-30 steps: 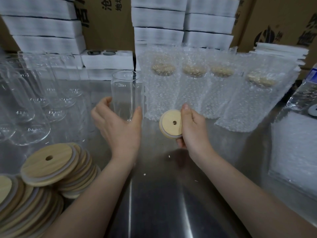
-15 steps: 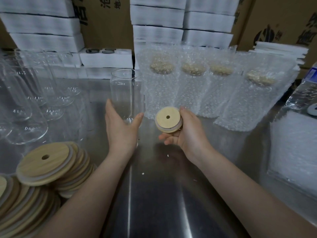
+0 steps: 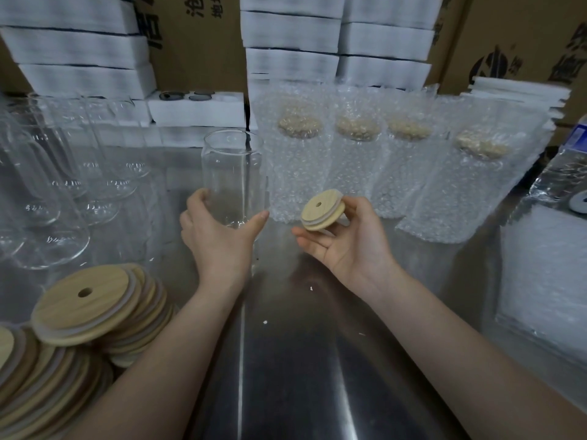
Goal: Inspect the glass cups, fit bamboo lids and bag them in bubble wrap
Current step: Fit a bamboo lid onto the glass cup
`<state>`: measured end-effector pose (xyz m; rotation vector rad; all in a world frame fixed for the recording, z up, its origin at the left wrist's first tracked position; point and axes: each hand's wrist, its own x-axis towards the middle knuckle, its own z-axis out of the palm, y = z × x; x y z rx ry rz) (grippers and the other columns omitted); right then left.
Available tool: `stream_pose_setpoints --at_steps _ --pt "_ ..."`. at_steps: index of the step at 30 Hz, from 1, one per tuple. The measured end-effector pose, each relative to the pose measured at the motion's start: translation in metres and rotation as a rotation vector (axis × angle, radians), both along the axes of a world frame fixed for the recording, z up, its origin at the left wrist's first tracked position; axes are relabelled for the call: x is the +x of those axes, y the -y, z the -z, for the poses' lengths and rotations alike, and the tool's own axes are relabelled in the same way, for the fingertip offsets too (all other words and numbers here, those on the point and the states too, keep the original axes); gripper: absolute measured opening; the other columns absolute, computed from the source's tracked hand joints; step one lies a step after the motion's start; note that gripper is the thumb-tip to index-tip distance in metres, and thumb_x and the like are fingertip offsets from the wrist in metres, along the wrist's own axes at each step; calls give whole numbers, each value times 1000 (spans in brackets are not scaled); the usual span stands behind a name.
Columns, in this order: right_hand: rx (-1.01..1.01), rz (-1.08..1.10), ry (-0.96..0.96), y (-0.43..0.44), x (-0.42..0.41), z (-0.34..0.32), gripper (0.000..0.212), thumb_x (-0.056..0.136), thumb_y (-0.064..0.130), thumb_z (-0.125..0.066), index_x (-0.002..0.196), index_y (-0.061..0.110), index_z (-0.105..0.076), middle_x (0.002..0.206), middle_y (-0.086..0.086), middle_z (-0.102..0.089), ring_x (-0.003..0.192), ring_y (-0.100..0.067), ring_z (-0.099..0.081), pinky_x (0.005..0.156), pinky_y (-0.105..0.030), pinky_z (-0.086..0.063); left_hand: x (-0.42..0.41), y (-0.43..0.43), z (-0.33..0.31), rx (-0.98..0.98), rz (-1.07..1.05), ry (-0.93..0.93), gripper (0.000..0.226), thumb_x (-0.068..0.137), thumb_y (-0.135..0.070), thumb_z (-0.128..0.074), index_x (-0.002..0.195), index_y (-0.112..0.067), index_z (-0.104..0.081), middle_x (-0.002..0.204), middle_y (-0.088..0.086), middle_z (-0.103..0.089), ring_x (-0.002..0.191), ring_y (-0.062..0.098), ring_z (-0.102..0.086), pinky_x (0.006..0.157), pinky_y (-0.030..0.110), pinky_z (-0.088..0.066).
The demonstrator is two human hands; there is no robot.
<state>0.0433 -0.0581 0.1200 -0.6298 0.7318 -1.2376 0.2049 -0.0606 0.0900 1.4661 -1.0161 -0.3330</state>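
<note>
**Packing station, head view.** A brushed stainless-steel table (image 3: 301,392) carries the work. Stacked white foam trays (image 3: 292,36) line its far edge, against brown cardboard cartons (image 3: 514,33). In front of the trays stands a row of clear bubble-wrap bags (image 3: 298,166), each holding a lidded cup. These look like finished pieces, parked at the back right, clear of the hands. Bare clear glass cups (image 3: 54,198) crowd the left. A slumped heap of round bamboo lids with centre holes (image 3: 85,306) lies at the near left. Both are probably supply kept within reach. At centre, a tall clear glass tumbler (image 3: 233,173) stands upright with its mouth uncovered. The left hand (image 3: 219,239) curls round its base, apparently to steady it. Just beside it, the right hand (image 3: 349,246), palm up, pinches a single round bamboo lid with a pale sealing ring (image 3: 322,209). The lid is tilted and apart from the rim, seemingly being readied for fitting.
</note>
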Motion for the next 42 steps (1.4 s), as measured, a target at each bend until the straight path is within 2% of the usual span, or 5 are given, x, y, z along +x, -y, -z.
stream_pose_setpoints --at_steps 7,14,25,33,42 --pt "-87 63 -6 2 -4 -3 31 96 30 -46 124 24 -59 105 -12 -55 71 -26 -65 60 -32 -57 -3 -6 -1 -98 78 96 82 67 -22 -88 134 -16 -41 129 -4 -49 127 20 -46 103 32 -38" --pt "-393 283 -375 -1 -7 -7 36 80 35 -54 113 50 -61 122 4 -62 91 -19 -67 72 -33 -57 -12 -10 -6 -163 78 318 77 65 -12 -86 133 -8 -49 126 7 -53 123 27 -43 109 43 -34" --pt "-565 438 -627 -7 -5 -11 52 79 28 -55 130 37 -56 132 6 -53 110 -8 -57 102 -45 -49 -14 -10 -5 -196 83 530 83 60 -1 -86 134 -6 -49 130 15 -52 126 38 -44 107 27 -22" --pt "-629 411 -672 -8 -5 -12 52 81 23 -55 132 33 -53 123 5 -52 114 -23 -56 102 -46 -49 -16 -12 -5 -201 101 577 88 60 2 -82 140 -9 -47 136 15 -49 128 38 -40 110 37 -26" --pt "-624 329 -697 -8 -9 -13 52 78 22 -57 127 40 -54 124 7 -55 114 -19 -58 107 -47 -45 -13 -12 -5 -199 91 590 84 60 7 -76 139 -10 -51 135 17 -49 128 40 -41 110 42 -30"
